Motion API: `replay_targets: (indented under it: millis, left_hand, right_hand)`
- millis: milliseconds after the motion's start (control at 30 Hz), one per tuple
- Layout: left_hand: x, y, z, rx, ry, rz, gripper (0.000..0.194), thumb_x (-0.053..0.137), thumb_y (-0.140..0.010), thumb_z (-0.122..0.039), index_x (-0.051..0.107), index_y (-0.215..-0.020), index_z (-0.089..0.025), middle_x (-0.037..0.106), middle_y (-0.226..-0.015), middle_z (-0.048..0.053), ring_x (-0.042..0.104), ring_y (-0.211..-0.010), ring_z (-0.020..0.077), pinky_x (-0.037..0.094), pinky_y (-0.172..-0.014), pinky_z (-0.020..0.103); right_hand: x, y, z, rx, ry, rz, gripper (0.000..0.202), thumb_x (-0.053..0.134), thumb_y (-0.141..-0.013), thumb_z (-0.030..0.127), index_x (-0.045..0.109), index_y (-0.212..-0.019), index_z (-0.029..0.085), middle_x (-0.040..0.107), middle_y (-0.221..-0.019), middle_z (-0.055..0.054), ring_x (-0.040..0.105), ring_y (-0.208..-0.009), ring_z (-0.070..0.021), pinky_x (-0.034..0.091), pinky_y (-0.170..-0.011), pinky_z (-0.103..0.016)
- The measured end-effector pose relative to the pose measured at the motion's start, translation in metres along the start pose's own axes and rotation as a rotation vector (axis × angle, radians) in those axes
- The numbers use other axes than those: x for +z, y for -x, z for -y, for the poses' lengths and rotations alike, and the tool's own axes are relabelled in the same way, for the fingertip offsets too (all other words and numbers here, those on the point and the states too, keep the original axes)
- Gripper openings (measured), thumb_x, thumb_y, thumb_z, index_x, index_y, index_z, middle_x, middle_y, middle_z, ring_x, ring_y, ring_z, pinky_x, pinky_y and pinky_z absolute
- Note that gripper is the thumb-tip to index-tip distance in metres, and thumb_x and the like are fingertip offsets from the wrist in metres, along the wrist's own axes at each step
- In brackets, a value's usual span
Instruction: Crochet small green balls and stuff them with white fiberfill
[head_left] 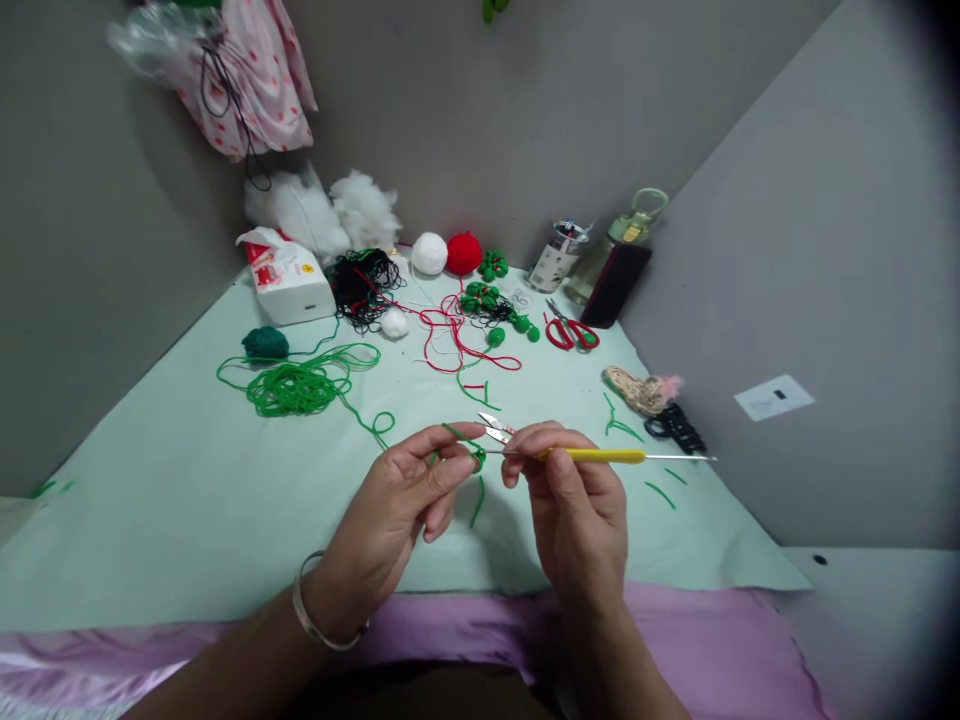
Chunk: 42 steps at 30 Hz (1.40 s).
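My left hand [412, 485] pinches a small green crochet piece [480, 458] between thumb and fingers, with green yarn running over the index finger. A short green tail hangs below the piece. In my right hand [577, 500] is a crochet hook [607, 455] with a yellow handle, held level, its left tip meeting the green piece and its other metal end pointing right. Thread snips [495, 425] lie just behind the fingertips, partly covered by them. From the loose green yarn [296, 388] on the left, a strand leads toward my left hand.
Behind lie a teal yarn ball [265, 343], a tissue pack [289, 285], black yarn [365, 285], a white ball [430, 254], a red yarn ball [463, 253] and red-handled scissors [571, 332]. A phone [616, 287] leans on a bottle [611, 250] at the back right.
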<state>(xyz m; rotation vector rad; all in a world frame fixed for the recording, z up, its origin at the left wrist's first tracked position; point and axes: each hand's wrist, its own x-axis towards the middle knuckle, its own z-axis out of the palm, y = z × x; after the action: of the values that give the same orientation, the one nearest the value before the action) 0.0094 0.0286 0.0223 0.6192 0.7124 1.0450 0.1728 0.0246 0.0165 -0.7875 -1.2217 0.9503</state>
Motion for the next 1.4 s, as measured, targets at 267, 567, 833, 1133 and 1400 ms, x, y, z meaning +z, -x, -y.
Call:
replay_targets:
  millis: [267, 567, 833, 1133, 1400]
  left_hand:
    - [0.001, -0.004, 0.000, 0.029, -0.018, -0.033, 0.021, 0.088, -0.081, -0.026, 0.082, -0.100, -0.020, 0.061, -0.082, -0.005, 0.036, -0.040, -0.0034, 0.022, -0.040, 0.017]
    - [0.001, -0.002, -0.004, 0.009, -0.023, -0.037, 0.031, 0.088, -0.082, -0.025, 0.080, -0.111, -0.020, 0.059, -0.083, -0.004, 0.031, -0.041, -0.0050, 0.018, -0.040, 0.017]
    - [-0.002, -0.003, -0.003, 0.017, -0.007, -0.042, 0.035, 0.088, -0.083, -0.024, 0.078, -0.116, -0.022, 0.057, -0.082, -0.006, 0.032, -0.041, -0.0050, 0.019, -0.041, 0.015]
    - [-0.002, -0.003, -0.003, 0.016, -0.035, -0.036, 0.035, 0.087, -0.083, -0.024, 0.077, -0.117, -0.023, 0.058, -0.083, -0.006, 0.032, -0.041, -0.0051, 0.022, -0.040, 0.015]
    - [-0.002, -0.002, -0.002, 0.042, -0.068, -0.044, 0.039, 0.089, -0.081, -0.026, 0.076, -0.118, -0.024, 0.058, -0.082, -0.007, 0.036, -0.041, -0.0049, 0.023, -0.039, 0.014]
  right_hand:
    - [0.000, 0.000, 0.001, 0.009, 0.023, 0.010, 0.023, 0.057, -0.105, 0.028, 0.076, -0.095, 0.022, 0.069, -0.088, -0.005, 0.064, -0.074, -0.0165, 0.057, -0.066, -0.031]
    - [0.004, 0.009, 0.000, -0.161, 0.258, -0.070, 0.024, 0.052, -0.106, 0.022, 0.075, -0.103, 0.025, 0.069, -0.090, -0.005, 0.063, -0.079, -0.0191, 0.054, -0.074, -0.038]
    - [0.009, 0.013, 0.006, -0.233, 0.353, -0.082, 0.026, 0.049, -0.106, 0.019, 0.074, -0.103, 0.027, 0.069, -0.087, -0.004, 0.065, -0.080, -0.0218, 0.054, -0.082, -0.047]
    - [0.004, 0.013, 0.009, -0.204, 0.364, -0.007, 0.026, 0.050, -0.106, 0.016, 0.074, -0.105, 0.025, 0.070, -0.086, -0.003, 0.064, -0.083, -0.0213, 0.049, -0.089, -0.048]
    - [0.003, 0.014, 0.010, -0.206, 0.359, 0.019, 0.027, 0.049, -0.106, 0.015, 0.074, -0.105, 0.024, 0.070, -0.086, -0.003, 0.065, -0.086, -0.0206, 0.048, -0.093, -0.047]
